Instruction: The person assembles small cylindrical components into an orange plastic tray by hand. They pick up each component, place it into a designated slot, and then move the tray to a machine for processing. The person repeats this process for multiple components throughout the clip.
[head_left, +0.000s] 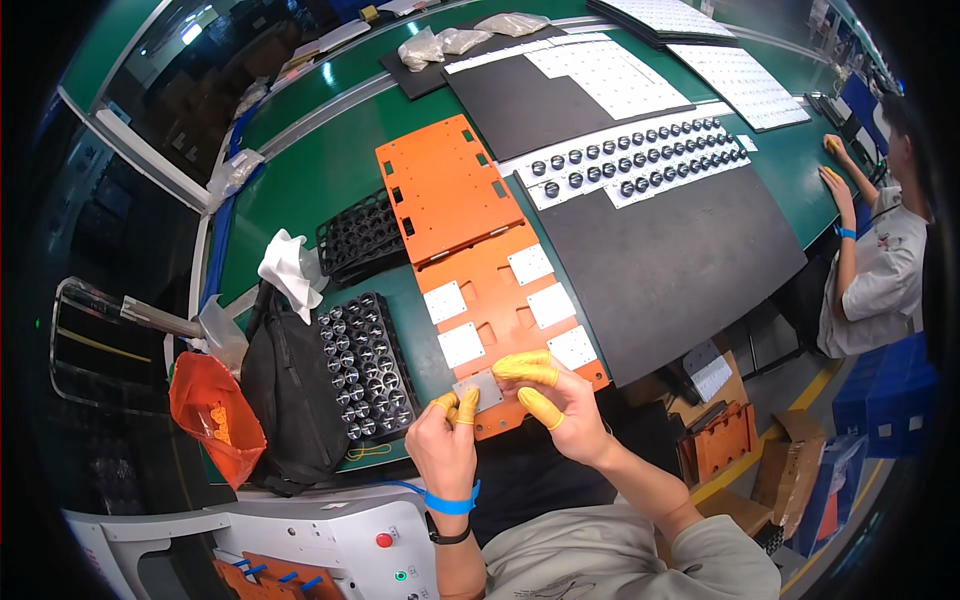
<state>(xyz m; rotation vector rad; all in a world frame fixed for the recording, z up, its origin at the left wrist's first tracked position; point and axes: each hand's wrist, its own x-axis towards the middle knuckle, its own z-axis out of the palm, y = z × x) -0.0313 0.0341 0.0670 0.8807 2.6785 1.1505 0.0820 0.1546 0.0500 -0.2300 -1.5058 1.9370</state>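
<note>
My left hand [445, 445], in yellow finger cots, grips a small grey square plate [487, 397] with thumb and finger closed at its left side. To the plate's right is my right hand [568, 412], also in yellow finger cots. Its thumb stands apart from its fingers, and the fingertips are close to the plate's upper right corner; whether they touch it I cannot tell. Under and ahead of the hands lies an orange fixture [490, 300] carrying several white square plates [461, 344]. Its hinged orange lid [445, 195] is folded back on the far side.
Left of the fixture stands a black tray [365, 365] of round black-and-silver parts, with an empty-looking black tray [360, 235] behind it. A black bag [290, 390] and orange pouch [215, 415] sit farther left. A black mat [670, 265] and rows of black knobs [650, 160] lie right; a co-worker [880, 250] sits beyond.
</note>
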